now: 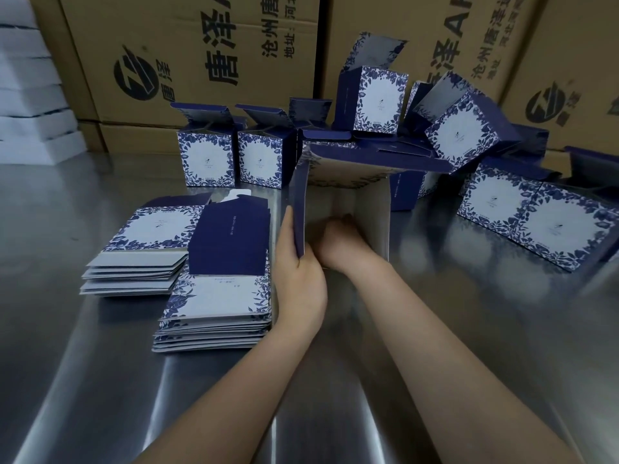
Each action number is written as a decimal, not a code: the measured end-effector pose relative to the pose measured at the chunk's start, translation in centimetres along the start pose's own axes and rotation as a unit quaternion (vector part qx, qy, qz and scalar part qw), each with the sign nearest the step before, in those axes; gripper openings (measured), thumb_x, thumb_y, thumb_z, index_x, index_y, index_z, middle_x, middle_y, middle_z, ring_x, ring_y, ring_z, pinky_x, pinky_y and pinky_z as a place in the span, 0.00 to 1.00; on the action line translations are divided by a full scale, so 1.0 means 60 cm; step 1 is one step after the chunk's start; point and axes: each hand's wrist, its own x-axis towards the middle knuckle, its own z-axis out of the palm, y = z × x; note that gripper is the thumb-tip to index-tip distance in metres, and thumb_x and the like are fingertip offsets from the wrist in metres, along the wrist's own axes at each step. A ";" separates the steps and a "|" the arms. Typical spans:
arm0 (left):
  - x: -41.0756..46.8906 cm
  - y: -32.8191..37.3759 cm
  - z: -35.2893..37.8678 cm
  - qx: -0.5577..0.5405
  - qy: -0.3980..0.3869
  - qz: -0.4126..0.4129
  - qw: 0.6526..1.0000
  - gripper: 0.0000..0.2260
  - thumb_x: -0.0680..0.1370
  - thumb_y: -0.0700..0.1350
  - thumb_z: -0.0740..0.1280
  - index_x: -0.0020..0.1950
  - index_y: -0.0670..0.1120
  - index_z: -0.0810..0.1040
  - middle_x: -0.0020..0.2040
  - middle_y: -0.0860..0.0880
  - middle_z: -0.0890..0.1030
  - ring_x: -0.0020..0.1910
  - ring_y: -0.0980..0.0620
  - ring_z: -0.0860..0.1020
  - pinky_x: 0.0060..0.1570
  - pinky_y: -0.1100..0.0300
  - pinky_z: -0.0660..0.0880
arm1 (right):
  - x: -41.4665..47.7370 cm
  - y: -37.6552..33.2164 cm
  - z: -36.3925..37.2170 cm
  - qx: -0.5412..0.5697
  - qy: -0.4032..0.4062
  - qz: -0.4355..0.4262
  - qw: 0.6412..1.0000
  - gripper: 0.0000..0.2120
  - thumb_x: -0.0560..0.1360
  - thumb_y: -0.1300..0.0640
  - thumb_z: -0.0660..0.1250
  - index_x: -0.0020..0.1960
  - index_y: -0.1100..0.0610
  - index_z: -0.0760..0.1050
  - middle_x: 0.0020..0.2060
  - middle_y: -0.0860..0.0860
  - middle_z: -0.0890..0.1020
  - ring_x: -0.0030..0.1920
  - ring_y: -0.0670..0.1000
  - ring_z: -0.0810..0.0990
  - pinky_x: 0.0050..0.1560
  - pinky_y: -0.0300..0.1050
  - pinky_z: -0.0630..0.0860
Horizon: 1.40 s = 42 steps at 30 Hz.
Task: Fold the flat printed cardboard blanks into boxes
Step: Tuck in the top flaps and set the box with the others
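An open box [371, 222] stands on its side in the middle of the frame.
The left hand [301, 276] pinches the left wall of the open box. The right hand [340, 241] is inside it, blurred, so I cannot tell if it holds anything. Two piles of flat blanks [214, 296] lie to the left on the shiny worktop [100, 380]. Finished boxes [206, 162] stand behind.

Pretty dim and bluish overall, soft overhead light smeared into long pale streaks on the steel table [100, 380], faint shadows lay under the arms, right hand [338, 239] was a bit motion-blurred inside the shaded half-folded box [371, 219], brown cartons [201, 45] bowed toward the edges, corners went soft.
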 end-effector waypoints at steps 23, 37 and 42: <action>-0.001 0.029 -0.010 0.040 -0.023 0.017 0.999 0.22 0.81 0.42 0.62 0.64 0.69 0.66 0.56 0.72 0.77 0.58 0.70 0.74 0.56 0.73 0.70 | -0.090 -0.044 -0.027 0.290 0.258 -0.112 0.914 0.16 0.77 0.64 0.60 0.62 0.56 0.77 0.56 0.53 0.81 0.56 0.52 0.77 0.51 0.35 0.68; 0.014 0.043 -0.010 0.090 -0.008 -0.011 0.996 0.28 0.81 0.39 0.53 0.79 0.61 0.56 0.57 0.70 0.69 0.64 0.47 0.74 0.66 0.48 0.70 | -0.086 0.081 -0.057 0.504 0.430 -0.062 0.746 0.17 0.75 0.69 0.59 0.58 0.52 0.74 0.52 0.49 0.78 0.54 0.52 0.78 0.58 0.51 0.77; 0.019 0.044 -0.015 0.095 -0.043 0.049 0.993 0.28 0.81 0.42 0.53 0.79 0.62 0.54 0.63 0.74 0.63 0.69 0.65 0.65 0.71 0.57 0.64 | -0.060 0.095 -0.031 0.629 0.181 -0.018 0.756 0.23 0.81 0.53 0.63 0.74 0.44 0.62 0.69 0.47 0.72 0.67 0.42 0.72 0.73 0.45 0.65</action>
